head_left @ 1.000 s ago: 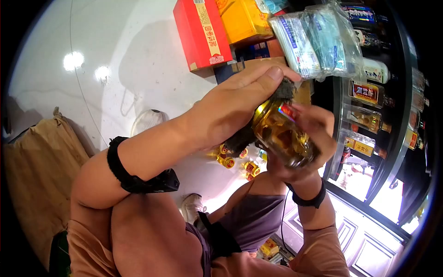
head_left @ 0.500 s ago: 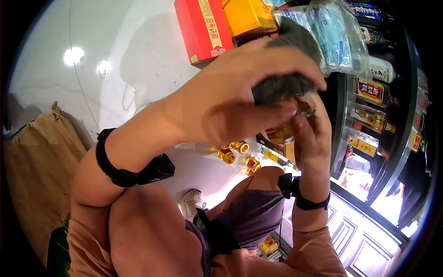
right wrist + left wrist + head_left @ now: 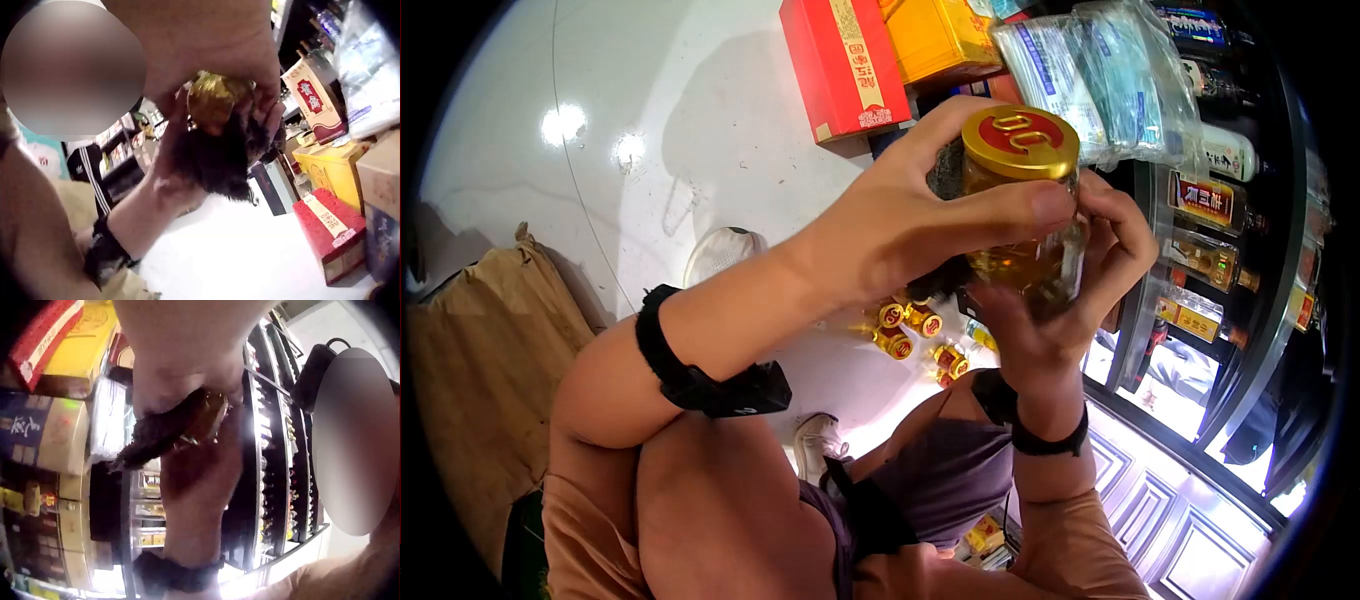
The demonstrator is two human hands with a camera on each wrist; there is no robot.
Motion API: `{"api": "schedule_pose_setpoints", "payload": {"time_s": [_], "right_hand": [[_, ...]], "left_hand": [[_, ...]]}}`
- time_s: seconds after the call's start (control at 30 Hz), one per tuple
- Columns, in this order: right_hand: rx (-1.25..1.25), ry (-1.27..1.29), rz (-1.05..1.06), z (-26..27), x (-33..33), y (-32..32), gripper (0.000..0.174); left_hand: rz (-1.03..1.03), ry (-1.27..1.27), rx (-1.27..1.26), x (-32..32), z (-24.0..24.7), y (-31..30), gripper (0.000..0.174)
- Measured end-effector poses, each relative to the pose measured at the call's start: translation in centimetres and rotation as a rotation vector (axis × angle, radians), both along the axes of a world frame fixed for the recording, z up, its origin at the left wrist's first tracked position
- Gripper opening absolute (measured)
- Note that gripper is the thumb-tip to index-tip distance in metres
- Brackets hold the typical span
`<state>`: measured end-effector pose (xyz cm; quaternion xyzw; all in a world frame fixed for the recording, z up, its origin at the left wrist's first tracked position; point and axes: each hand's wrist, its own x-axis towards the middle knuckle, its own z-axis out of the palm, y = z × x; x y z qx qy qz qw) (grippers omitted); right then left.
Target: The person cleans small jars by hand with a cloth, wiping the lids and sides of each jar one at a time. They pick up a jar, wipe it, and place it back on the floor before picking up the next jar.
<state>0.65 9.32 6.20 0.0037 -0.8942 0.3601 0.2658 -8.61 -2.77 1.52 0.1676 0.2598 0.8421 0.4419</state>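
Note:
A small glass bottle of golden liquid stands tilted between my two hands, its gold lid with a red emblem facing up. My left hand grips it from the left, thumb across the glass. A dark, fuzzy cloth is bunched between that palm and the bottle; the left wrist view shows the cloth hanging below. From the right and below, my right hand holds the bottle with curled fingers. In the right wrist view, the cloth lies against the golden glass.
Similar gold-lidded bottles lie on the floor beneath my hands. A red box, a yellow box and a plastic bag of packets are ahead. Shelves of bottles line the right side; a brown bag sits at left.
The bottle has turned from lying tilted, then mostly covered by my left hand and cloth, to lid up. My right fingers have shifted around its right side.

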Motion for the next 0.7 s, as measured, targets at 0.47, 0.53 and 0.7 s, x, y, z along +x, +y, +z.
{"api": "schedule_pose_setpoints", "payload": {"time_s": [0.47,0.53,0.7], "right_hand": [[0.256,-0.112,-0.121,-0.5,-1.4,1.5,0.068],[0.319,-0.102,-0.116,-0.3,-1.3,1.7,0.07],[0.314,-0.062,-0.011,-0.1,-1.2,1.5,0.081]], "left_hand": [[0.138,0.204,0.016,0.8,-2.5,2.2,0.077],[0.066,0.042,0.086,0.7,-1.5,1.8,0.077],[0.036,0.126,0.046,-0.6,-1.3,1.1,0.077]]}}
